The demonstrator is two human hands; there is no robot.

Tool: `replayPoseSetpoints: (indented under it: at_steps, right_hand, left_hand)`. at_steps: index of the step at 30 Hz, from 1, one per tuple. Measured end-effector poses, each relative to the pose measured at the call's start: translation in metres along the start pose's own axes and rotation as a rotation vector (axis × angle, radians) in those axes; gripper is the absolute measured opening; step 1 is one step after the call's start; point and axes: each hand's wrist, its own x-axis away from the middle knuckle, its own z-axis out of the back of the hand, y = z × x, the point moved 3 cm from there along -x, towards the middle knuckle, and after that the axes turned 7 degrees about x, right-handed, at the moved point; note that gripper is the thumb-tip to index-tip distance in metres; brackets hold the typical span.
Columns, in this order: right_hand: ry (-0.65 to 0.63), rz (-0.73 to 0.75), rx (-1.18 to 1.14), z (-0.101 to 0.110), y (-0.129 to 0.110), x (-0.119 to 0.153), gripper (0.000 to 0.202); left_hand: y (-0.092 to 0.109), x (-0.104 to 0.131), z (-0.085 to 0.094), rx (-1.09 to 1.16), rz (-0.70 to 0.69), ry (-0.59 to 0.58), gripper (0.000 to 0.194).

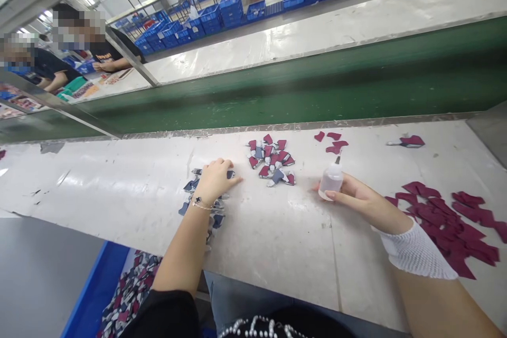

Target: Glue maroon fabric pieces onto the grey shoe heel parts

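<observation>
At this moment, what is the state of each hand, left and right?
Left hand: over the blue-and-white pieces; whether it grips one cannot be told.
Right hand: closed, holding the clear bottle with its nozzle up.

maroon pieces (pixel 439 217), whitish bottle (pixel 331 180), blue crate (pixel 94 284)

- Worn on the head, looking forward and down over the white worktable (pixel 277 243).
- Set close above the left hand (pixel 214 180) and right hand (pixel 355 194), catching both near mid-frame.
- Rolled sideways, showing the green belt (pixel 297 84) slanting up to the right.
- Wide enough to reach distant blue crates (pixel 231 9).
</observation>
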Motion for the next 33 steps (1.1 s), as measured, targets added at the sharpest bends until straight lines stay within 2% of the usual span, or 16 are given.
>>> replayPoseSetpoints:
  at_steps: [3,6,9,11,12,14,17,18,20,22,24,27,29,33]
  right_hand:
    - [0.031,0.023,-0.080,0.007,0.001,0.008,0.063]
    - [0.112,0.057,-0.138,0.015,0.002,0.015,0.054]
    - [0.131,0.150,-0.220,0.020,-0.002,0.020,0.048]
    - [0.122,0.224,-0.276,0.022,-0.007,0.025,0.048]
    - [0.122,0.256,-0.293,0.023,-0.010,0.028,0.046]
    - [0.119,0.315,-0.307,0.026,-0.015,0.035,0.041]
    - [0.069,0.380,-0.315,0.030,-0.022,0.044,0.039]
    - [0.045,0.398,-0.322,0.030,-0.025,0.045,0.039]
    - [0.007,0.423,-0.336,0.030,-0.029,0.046,0.041]
    - [-0.020,0.429,-0.343,0.028,-0.032,0.043,0.039]
    - [-0.037,0.416,-0.349,0.025,-0.032,0.037,0.035]
    - [-0.034,0.376,-0.352,0.022,-0.026,0.029,0.031]
    - [-0.032,0.344,-0.336,0.022,-0.020,0.027,0.035]
    - [-0.122,0.303,-0.332,0.021,-0.013,0.028,0.037]
  left_hand:
    - [-0.009,0.010,0.001,0.029,-0.003,-0.006,0.025]
    - [-0.011,0.013,0.004,0.119,-0.038,-0.004,0.024]
    - [-0.001,0.018,0.010,0.264,-0.095,0.001,0.029]
    - [0.013,0.027,0.009,0.381,-0.148,-0.013,0.035]
    - [0.022,0.032,0.005,0.503,-0.173,-0.057,0.038]
    - [0.042,0.041,-0.012,0.910,-0.176,-0.222,0.042]
    - [0.074,0.050,-0.048,1.623,-0.004,-0.510,0.045]
    - [0.083,0.050,-0.060,1.763,0.073,-0.566,0.044]
    - [0.096,0.050,-0.078,1.906,0.179,-0.657,0.042]
    - [0.104,0.048,-0.090,1.936,0.184,-0.734,0.041]
    - [0.106,0.046,-0.094,1.898,0.105,-0.763,0.045]
    - [0.102,0.046,-0.097,1.726,-0.010,-0.729,0.047]
    - [0.100,0.047,-0.098,1.626,-0.034,-0.694,0.043]
    - [0.097,0.047,-0.100,1.674,-0.005,-0.610,0.037]
